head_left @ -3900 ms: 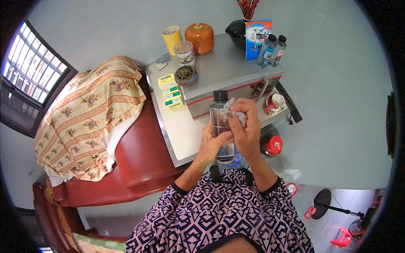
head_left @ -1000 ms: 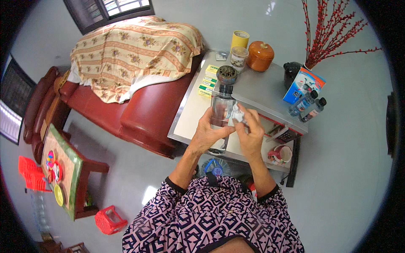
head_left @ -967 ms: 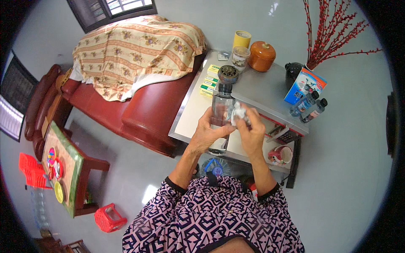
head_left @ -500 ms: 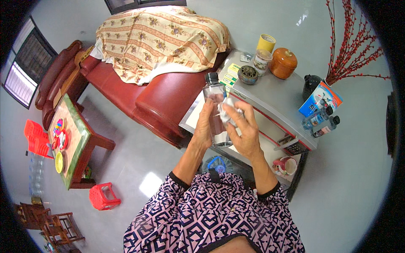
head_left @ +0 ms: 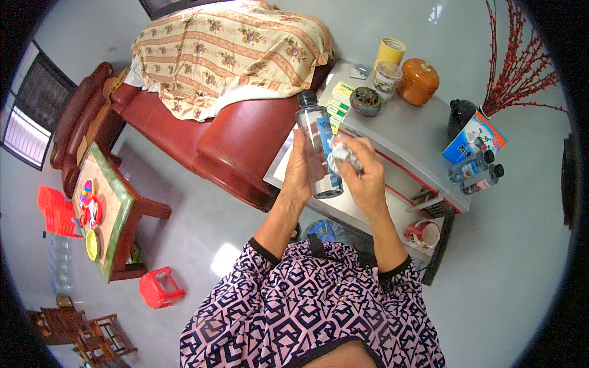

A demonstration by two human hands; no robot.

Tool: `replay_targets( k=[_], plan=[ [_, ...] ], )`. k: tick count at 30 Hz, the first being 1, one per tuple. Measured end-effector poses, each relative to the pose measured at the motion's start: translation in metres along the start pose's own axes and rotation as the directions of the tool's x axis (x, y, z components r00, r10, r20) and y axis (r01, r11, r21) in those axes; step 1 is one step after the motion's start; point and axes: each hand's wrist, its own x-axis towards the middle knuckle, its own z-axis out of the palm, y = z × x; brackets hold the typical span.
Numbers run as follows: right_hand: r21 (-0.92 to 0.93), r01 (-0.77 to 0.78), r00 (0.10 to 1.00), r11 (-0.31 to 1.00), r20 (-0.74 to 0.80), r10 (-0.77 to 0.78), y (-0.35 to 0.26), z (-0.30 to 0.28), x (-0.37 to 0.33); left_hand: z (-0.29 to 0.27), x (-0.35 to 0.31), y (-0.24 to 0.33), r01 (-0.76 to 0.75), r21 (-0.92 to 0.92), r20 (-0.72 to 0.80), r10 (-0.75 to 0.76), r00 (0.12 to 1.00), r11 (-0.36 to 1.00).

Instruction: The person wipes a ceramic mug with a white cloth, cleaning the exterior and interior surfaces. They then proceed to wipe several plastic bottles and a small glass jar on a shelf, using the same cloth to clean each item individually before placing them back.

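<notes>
Grey walls and a shiny floor surround a red sofa under a flowered cover, with a low green-edged table and a red stool off to the left. Ahead of the person, a silver oven stands on a pale counter, its top crowded at the far end by a dark ornate burner, a clear tub, a yellow canister and a brown lidded pot. Toward its right end are a black vase of red-berried branches, a blue packet and two small bottles. Yellow-and-green boxes sit left of the oven, and a red-and-white mug stands before its right end. Above the counter's near side, the person holds up a clear bottle, slightly tilted, black cap on and blue label showing. The left hand is closed around its left side, most fingers hidden behind it. The right hand, fingers bent and nearly together, pinches a crumpled white cloth against the label, blocking part of the oven's front.
</notes>
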Motion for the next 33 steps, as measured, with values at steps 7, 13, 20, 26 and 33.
replay_targets(
  k=[7,13,20,26,33],
  plan=[
    [-0.01,0.062,0.997,0.998,-0.054,-0.062,0.011,0.007,0.026,0.013,-0.004,0.004,0.016,-0.016,0.086,-0.015,0.996,1.0],
    [-0.165,0.261,0.953,0.951,0.202,-0.226,-0.014,-0.004,0.002,-0.012,0.009,-0.004,0.055,-0.009,0.067,-0.054,0.996,0.998],
    [-0.156,0.138,0.982,0.978,-0.106,-0.155,0.008,-0.008,0.04,0.008,0.005,-0.016,-0.01,0.142,0.061,0.002,0.998,0.99],
    [0.025,-0.067,0.964,0.997,-0.256,0.071,0.025,-0.003,0.038,0.017,0.002,-0.013,0.037,0.118,0.074,-0.046,0.996,0.992],
    [-0.034,-0.189,0.976,0.981,-0.114,0.184,0.019,-0.003,-0.011,0.023,0.005,-0.005,-0.105,0.024,-0.003,0.105,0.994,0.994]
  ],
)
